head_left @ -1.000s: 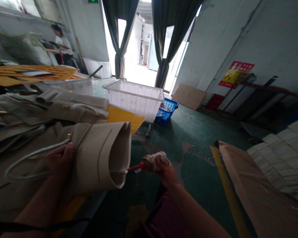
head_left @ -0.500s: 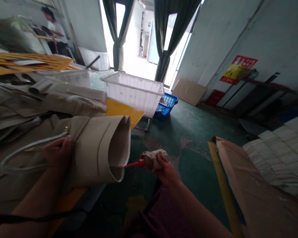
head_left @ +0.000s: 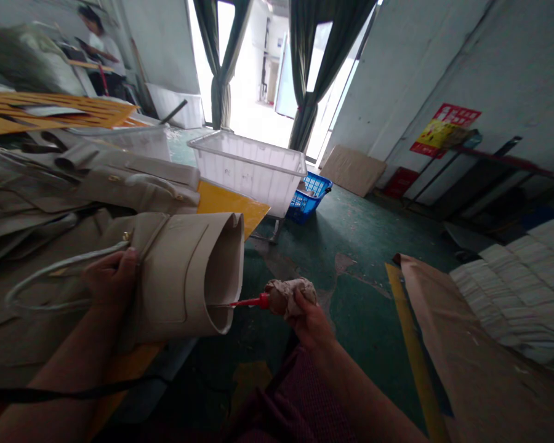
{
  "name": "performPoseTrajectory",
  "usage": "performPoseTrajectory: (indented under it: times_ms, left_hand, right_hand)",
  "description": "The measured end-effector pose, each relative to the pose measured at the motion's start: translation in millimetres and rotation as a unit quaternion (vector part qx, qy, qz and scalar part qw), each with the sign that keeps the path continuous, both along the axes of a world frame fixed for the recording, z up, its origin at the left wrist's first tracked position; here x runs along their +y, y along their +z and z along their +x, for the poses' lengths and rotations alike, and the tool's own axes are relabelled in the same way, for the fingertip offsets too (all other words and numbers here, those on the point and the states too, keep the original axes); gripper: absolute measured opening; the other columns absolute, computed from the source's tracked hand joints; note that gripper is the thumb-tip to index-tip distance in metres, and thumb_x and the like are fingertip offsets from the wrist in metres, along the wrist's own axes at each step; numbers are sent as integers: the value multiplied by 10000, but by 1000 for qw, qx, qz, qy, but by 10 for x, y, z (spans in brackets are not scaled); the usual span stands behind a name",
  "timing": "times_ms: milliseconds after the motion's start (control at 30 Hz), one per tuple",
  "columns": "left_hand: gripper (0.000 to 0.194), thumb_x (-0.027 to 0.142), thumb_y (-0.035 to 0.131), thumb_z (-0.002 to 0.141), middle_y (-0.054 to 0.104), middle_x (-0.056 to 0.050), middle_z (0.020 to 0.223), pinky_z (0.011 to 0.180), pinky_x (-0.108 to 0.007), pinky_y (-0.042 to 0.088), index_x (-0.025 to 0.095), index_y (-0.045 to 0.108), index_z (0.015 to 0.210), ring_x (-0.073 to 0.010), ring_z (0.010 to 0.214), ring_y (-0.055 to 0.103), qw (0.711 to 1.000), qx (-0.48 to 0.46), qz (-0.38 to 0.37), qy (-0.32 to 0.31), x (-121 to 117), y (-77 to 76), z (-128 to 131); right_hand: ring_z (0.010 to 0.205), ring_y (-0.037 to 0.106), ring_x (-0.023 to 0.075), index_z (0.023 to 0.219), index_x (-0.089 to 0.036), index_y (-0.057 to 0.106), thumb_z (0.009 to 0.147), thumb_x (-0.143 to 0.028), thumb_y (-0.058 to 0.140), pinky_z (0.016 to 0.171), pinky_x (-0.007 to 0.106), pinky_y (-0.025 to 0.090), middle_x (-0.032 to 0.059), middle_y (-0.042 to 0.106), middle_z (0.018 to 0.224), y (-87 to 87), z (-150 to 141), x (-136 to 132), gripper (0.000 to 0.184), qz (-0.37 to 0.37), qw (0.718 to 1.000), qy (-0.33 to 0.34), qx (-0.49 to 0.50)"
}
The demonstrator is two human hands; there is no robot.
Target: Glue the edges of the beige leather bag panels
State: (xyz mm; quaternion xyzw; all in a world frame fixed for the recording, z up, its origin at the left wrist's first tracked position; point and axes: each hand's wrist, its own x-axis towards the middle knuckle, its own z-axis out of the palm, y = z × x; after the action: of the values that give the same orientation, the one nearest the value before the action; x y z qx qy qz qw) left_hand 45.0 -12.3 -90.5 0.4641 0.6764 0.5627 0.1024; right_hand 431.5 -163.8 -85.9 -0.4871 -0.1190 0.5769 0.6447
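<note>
A beige handbag [head_left: 173,271] lies on its side at the left, its open end facing right. My left hand [head_left: 111,277] is closed on it beside the white corded handle [head_left: 50,271] and a small gold fitting. In my right hand [head_left: 309,317] is a glue bottle [head_left: 284,297], wrapped in crumpled pale material. Its red nozzle [head_left: 252,301] points left, and the thin tip reaches into the lower part of the bag's opening. Whether the tip touches the inside wall, I cannot tell.
More beige bags [head_left: 138,175] are heaped behind on the left. Past them stand a white plastic tub [head_left: 247,169] and a blue basket [head_left: 307,206]. Brown sheet material [head_left: 471,344] and stacked pale bundles [head_left: 521,277] are at right. A person [head_left: 104,52] sits far left.
The nozzle tip sits slightly higher against the bag's opening than before. Both hands have shifted only a little and keep their holds.
</note>
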Motion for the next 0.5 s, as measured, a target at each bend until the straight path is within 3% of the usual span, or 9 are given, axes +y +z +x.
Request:
performPoseTrajectory:
  times_ms: [300,500]
  left_hand:
    - [318,485,633,710,467,0,471,530,-289,351,192,614,589,-157,521,443,1000,7,-7,-10,8,-31,-21]
    - [335,453,608,761,420,5,461,517,-278,324,194,567,552,-141,510,409,999,22,-8,-36,-81,76,38]
  right_hand:
    - [793,748,228,956,-222,758,450,-519,1089,626,314,615,15,806,904,59,-69,-27,673,28,998,-33,-47]
    - [772,711,200,939,-220,745,444,-492,1087,642,294,595,8,782,878,109,-96,-78,661,42,994,-55,-89]
